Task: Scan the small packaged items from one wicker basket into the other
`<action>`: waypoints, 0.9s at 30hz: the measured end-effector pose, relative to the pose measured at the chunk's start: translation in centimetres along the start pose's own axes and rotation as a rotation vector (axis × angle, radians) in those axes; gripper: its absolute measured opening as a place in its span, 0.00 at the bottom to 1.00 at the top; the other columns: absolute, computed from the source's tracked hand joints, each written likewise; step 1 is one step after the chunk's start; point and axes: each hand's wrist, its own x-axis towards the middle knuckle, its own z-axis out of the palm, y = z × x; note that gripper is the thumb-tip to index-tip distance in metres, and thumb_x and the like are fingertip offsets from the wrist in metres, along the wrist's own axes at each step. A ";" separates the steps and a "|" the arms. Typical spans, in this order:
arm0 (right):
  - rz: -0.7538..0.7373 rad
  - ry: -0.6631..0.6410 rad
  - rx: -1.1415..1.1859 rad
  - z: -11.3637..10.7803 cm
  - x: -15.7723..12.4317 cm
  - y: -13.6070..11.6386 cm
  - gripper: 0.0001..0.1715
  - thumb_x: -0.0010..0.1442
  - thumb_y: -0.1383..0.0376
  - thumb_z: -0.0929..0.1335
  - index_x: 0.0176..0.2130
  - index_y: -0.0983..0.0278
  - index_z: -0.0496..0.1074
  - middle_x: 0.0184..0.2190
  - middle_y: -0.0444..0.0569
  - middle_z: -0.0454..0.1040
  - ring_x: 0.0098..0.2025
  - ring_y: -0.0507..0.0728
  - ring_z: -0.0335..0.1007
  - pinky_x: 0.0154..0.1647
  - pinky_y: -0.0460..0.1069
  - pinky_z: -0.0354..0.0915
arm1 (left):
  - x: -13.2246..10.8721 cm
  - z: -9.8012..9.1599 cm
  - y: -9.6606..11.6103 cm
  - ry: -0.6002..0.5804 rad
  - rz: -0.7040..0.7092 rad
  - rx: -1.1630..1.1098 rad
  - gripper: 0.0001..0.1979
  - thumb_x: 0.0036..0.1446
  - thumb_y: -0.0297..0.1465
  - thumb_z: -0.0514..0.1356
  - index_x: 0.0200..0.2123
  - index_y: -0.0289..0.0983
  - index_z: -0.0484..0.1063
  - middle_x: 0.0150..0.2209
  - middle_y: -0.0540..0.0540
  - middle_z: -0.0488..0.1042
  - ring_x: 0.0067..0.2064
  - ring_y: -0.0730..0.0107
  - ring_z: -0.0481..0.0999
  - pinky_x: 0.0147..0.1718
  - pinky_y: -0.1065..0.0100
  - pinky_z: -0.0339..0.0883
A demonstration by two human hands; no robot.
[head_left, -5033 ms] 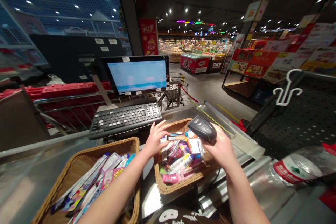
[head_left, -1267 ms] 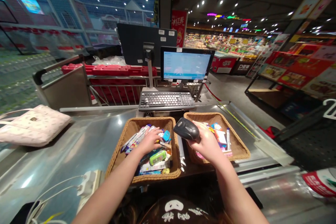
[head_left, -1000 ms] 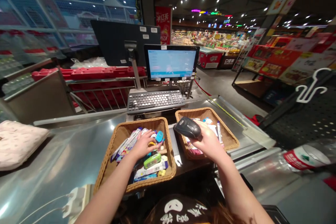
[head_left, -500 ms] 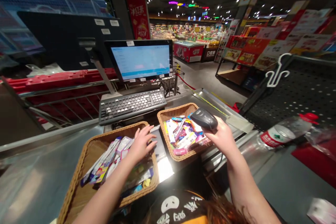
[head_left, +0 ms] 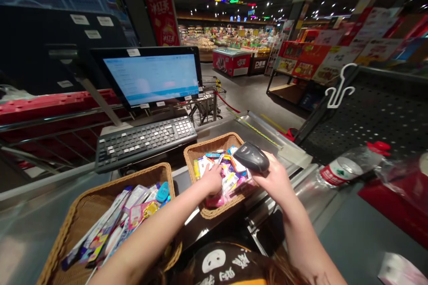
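My right hand (head_left: 274, 176) is wrapped round a black handheld barcode scanner (head_left: 251, 156), which hangs over the right edge of a small wicker basket (head_left: 192, 156). My left hand (head_left: 212, 179) reaches into that same basket, its fingers slightly apart on a heap of colourful small packets (head_left: 230, 176). Whether the fingertips touch one packet or several is hidden. To the left stands a larger wicker basket (head_left: 78, 205) with long slim packages (head_left: 103, 227) and a blue-topped item (head_left: 162, 192). My left forearm crosses over its right side.
A black keyboard (head_left: 147, 140) and a lit monitor (head_left: 154, 78) stand behind the baskets. At the right lie a clear bottle with a red cap (head_left: 341, 171) and a white box (head_left: 397, 269). A white hanger (head_left: 339, 89) hangs on a black perforated panel (head_left: 384, 111).
My left hand has moved right, from above the larger basket into the smaller one. My right hand still holds the scanner over the smaller basket. The whole view has shifted slightly.
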 end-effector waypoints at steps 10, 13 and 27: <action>0.033 -0.011 0.035 -0.1 0.9 1.5 0.23 0.51 0.63 0.69 0.49 0.62 0.73 0.50 0.56 0.75 0.56 0.67 0.68 0.59 0.65 0.60 | 2.0 0.1 2.2 -0.283 -0.210 0.028 0.13 0.42 0.34 0.67 0.33 0.36 0.79 0.44 0.35 0.78 0.52 0.44 0.72 0.60 0.42 0.48; 0.038 -0.012 0.036 0.0 1.0 1.9 0.23 0.51 0.63 0.69 0.48 0.62 0.73 0.51 0.56 0.74 0.56 0.66 0.67 0.59 0.64 0.61 | 1.7 -0.7 2.4 -0.225 -0.234 0.005 0.07 0.43 0.32 0.66 0.29 0.36 0.79 0.38 0.37 0.79 0.49 0.46 0.74 0.60 0.45 0.51; -0.003 0.047 0.021 0.2 1.9 1.5 0.24 0.51 0.61 0.68 0.48 0.64 0.73 0.50 0.58 0.75 0.53 0.67 0.70 0.57 0.64 0.63 | -3.2 -8.6 -0.4 0.361 -0.152 -0.207 0.10 0.60 0.33 0.56 0.29 0.40 0.76 0.61 0.47 0.67 0.68 0.51 0.53 0.62 0.32 0.36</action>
